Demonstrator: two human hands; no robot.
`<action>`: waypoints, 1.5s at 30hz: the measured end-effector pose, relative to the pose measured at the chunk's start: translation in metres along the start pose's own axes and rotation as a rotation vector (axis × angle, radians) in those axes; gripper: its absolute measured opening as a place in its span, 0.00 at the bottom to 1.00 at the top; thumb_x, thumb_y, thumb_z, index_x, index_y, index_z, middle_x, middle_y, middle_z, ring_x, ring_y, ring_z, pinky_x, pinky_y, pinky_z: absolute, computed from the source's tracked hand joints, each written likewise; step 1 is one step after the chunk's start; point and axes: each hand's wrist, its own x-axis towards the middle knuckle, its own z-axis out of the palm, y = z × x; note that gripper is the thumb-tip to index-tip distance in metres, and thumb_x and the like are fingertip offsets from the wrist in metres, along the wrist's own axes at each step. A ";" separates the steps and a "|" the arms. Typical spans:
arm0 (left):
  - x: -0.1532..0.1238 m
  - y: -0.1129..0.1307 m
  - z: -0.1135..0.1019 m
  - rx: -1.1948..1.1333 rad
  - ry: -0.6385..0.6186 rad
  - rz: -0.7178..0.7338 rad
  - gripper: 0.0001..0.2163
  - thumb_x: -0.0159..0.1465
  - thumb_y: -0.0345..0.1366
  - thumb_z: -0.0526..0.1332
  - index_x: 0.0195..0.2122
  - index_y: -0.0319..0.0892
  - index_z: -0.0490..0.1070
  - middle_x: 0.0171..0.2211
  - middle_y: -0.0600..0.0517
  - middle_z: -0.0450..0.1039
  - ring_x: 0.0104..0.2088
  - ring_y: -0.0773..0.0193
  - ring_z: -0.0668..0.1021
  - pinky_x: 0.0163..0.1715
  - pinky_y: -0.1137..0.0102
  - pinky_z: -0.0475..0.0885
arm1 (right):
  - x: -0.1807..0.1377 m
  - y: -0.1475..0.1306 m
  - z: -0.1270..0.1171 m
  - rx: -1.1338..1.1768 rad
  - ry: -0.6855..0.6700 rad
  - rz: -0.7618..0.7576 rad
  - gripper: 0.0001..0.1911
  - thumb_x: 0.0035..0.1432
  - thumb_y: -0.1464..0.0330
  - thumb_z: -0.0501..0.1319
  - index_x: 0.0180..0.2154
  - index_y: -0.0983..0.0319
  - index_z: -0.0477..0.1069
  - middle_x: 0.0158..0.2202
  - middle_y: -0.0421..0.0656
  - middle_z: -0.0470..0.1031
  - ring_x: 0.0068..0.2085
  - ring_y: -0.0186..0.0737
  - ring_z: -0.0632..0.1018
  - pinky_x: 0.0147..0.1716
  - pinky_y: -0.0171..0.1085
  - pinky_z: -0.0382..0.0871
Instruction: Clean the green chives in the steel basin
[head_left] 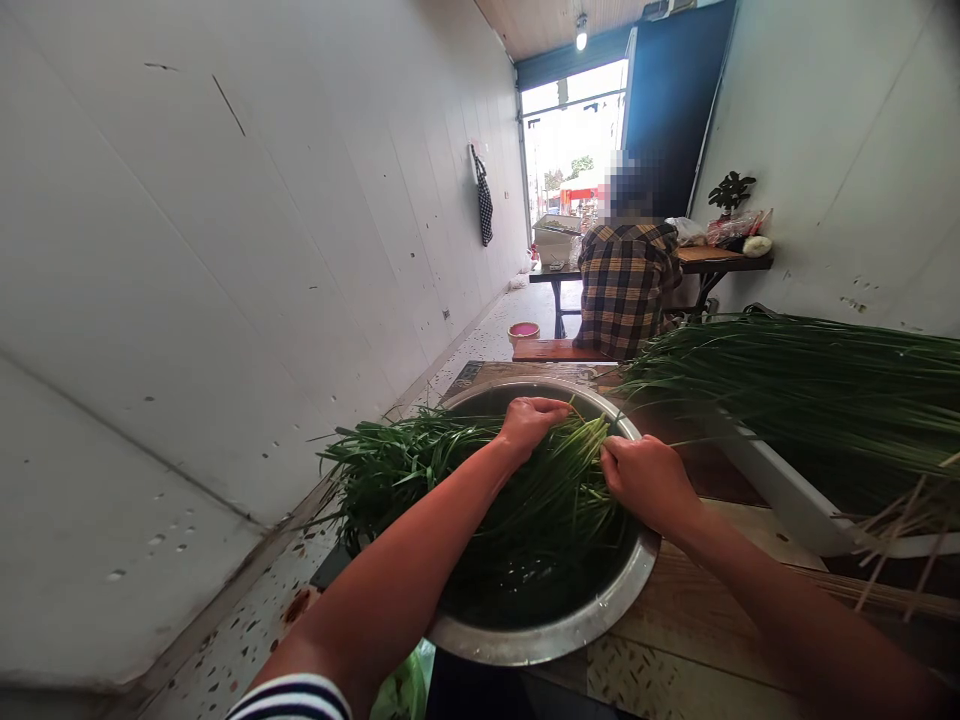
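Note:
A wide metal basin [540,648] on the table holds water and a heap of long green garlic chives [420,450], whose leaf ends hang over its left rim. My left hand [531,422] reaches over the heap, its fingertips pinched at the pale stem ends near the far side. Closed round the edge of these stems at the right rim is my right hand [651,482]. Dark water with small bright reflections shows in the near part of the basin. Both palms are hidden from view.
A white tray [780,480] with more garlic chives [795,360] stands at the right, beside thin pale sticks [892,540]. Ahead, a person in a plaid shirt [626,280] sits on a red bench [555,350], back turned. A white wall [225,300] runs along the left.

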 end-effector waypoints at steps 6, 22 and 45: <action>-0.002 0.002 0.001 0.024 -0.009 0.024 0.11 0.47 0.35 0.68 0.31 0.37 0.79 0.32 0.45 0.79 0.33 0.62 0.77 0.42 0.65 0.70 | 0.000 0.000 0.000 0.000 -0.007 0.000 0.16 0.59 0.69 0.49 0.24 0.63 0.71 0.23 0.45 0.76 0.25 0.36 0.73 0.27 0.36 0.49; -0.009 0.022 -0.008 0.375 -0.233 0.201 0.08 0.51 0.31 0.62 0.31 0.42 0.80 0.31 0.48 0.79 0.34 0.60 0.77 0.40 0.68 0.69 | 0.000 0.000 0.002 -0.007 0.003 0.038 0.16 0.60 0.70 0.49 0.26 0.63 0.71 0.24 0.46 0.77 0.25 0.37 0.74 0.26 0.36 0.48; -0.002 0.012 0.000 1.140 0.007 0.151 0.12 0.59 0.33 0.56 0.40 0.43 0.77 0.40 0.47 0.76 0.44 0.57 0.74 0.45 0.63 0.64 | 0.001 -0.004 -0.006 -0.040 -0.033 -0.010 0.16 0.60 0.70 0.49 0.25 0.64 0.72 0.23 0.47 0.77 0.24 0.36 0.74 0.26 0.36 0.50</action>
